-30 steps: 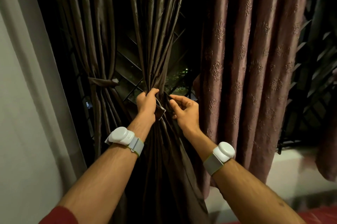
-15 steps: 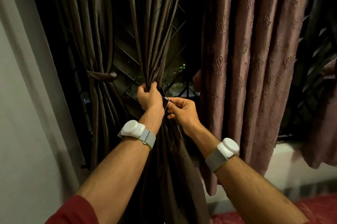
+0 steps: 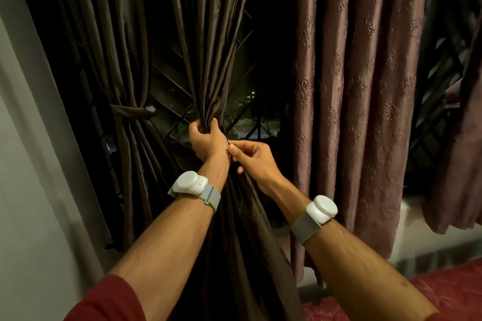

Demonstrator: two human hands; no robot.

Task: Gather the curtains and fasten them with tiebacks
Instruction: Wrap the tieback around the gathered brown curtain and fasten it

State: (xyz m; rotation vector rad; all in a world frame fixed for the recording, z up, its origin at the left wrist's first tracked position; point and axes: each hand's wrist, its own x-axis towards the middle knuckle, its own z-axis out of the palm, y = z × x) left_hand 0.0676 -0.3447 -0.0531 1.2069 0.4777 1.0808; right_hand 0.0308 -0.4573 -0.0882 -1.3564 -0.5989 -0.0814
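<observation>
A dark window with a diagonal metal grille [image 3: 167, 85] fills the background, bordered at left by a pale wall [image 3: 31, 190] and at lower right by a white sill [image 3: 417, 229] above a red patterned surface [image 3: 448, 292]. Three curtain panels hang before the window. The far-left brown curtain [image 3: 104, 46] is cinched at mid-height by a fastened tieback [image 3: 131, 111]. The middle brown curtain [image 3: 216, 33] is bunched into a narrow neck at centre frame and flares out again below. The mauve embossed curtain [image 3: 352, 85] hangs loose at right.

Both forearms extend up and forward from the bottom edge, converging at the neck of the middle curtain; each wrist carries a white sensor on a grey band. The left hand [image 3: 207, 139] is raised with fingers curled tightly round the gathered folds, knuckles toward the camera. The right hand [image 3: 254, 159] lies just beside it, touching at the fingertips, thumb and forefinger pinching a small thin piece at the edge of the bundle; what it is cannot be told. The remaining right fingers are curled under the palm. A red sleeve [image 3: 104, 302] covers the left upper arm.
</observation>
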